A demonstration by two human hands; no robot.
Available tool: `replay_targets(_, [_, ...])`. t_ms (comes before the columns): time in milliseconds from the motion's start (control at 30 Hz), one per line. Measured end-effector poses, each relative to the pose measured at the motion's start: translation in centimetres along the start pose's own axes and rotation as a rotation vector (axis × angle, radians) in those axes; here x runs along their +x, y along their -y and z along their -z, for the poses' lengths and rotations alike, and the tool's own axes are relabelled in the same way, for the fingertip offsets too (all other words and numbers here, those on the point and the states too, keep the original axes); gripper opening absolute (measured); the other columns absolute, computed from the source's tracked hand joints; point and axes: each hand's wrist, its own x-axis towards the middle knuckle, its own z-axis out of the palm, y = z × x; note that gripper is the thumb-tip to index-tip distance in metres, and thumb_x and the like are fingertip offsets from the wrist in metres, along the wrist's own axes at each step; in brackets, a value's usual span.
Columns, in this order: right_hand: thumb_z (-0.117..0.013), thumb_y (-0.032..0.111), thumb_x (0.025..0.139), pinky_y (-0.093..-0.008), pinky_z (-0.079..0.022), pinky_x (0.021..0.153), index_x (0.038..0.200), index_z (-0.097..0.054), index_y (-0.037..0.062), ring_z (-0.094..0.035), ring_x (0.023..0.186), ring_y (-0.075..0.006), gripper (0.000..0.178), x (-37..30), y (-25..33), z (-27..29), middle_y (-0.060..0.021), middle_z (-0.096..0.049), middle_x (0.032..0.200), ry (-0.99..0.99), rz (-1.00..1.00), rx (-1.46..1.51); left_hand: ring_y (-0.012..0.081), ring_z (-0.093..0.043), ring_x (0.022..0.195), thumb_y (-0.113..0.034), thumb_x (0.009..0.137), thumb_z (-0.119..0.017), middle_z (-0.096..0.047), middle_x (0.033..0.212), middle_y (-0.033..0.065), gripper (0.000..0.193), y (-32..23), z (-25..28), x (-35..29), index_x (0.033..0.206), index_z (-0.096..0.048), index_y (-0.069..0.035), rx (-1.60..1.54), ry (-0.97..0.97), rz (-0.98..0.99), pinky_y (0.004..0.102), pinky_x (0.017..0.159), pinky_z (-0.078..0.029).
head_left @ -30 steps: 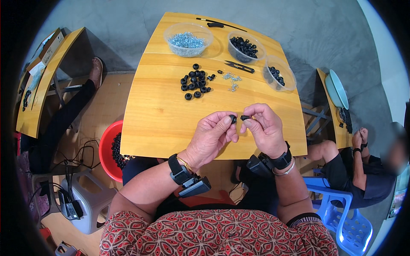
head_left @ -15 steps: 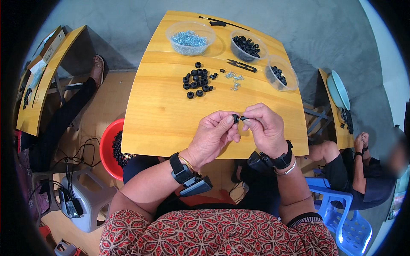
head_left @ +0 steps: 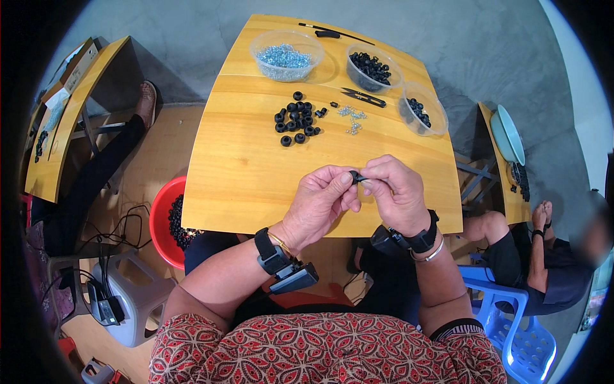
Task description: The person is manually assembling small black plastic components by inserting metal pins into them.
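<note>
Two black parts [head_left: 355, 178], apart a second ago, now meet above the near counter [head_left: 243, 192], pinched by left fingers [head_left: 336, 185] and right fingers [head_left: 383, 170], joining apparently begun.

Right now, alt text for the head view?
A person's left hand and right hand pinch small black parts close together over a wooden table. Beyond lie loose black pieces, silvery bits, black snips and three clear tubs.

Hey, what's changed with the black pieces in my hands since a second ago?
Your right hand brought its small black piece left to the round black part in your left hand; they now appear to meet. Both grips held. The loose black parts and snips stayed put.
</note>
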Motion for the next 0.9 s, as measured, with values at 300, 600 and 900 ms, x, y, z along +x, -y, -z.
replay_targets(300, [-0.055, -0.009, 0.072, -0.0270, -0.046, 0.057, 0.085, -0.056, 0.0022, -0.057, 0.066, -0.0213, 0.017, 0.27, 0.10, 0.24, -0.0106, -0.055, 0.077, 0.027, 0.057, -0.061, 0.0111, -0.049, 0.057, -0.012, 0.087, -0.050, -0.054, 0.068, 0.0050, 0.014, -0.01, 0.01, -0.03, 0.090, -0.056, 0.001, -0.002, -0.007, 0.017, 0.0245, 0.057, -0.048])
replay_targets(600, [-0.056, -0.009, 0.072, -0.0279, -0.046, 0.058, 0.086, -0.055, 0.0021, -0.057, 0.068, -0.0233, 0.018, 0.39, 0.08, 0.11, -0.0108, -0.055, 0.077, 0.038, 0.073, -0.103, 0.0114, -0.050, 0.056, -0.017, 0.088, -0.051, -0.054, 0.067, 0.0046, 0.018, -0.14, 0.31, -0.06, 0.087, -0.057, 0.000, -0.050, 0.005, 0.059, 0.0257, 0.055, -0.048])
replay_targets(900, [-0.055, -0.006, 0.077, -0.0221, -0.045, 0.055, 0.087, -0.053, 0.0000, -0.055, 0.062, -0.0119, 0.012, -0.04, -0.68, -0.18, -0.0081, -0.056, 0.078, -0.003, -0.128, 0.200, 0.0123, -0.051, 0.061, -0.019, 0.088, -0.049, -0.055, 0.075, 0.0054, 0.019, -0.01, 0.58, 0.04, 0.087, -0.055, -0.001, -0.056, 0.029, 0.051, 0.0257, 0.058, -0.048])
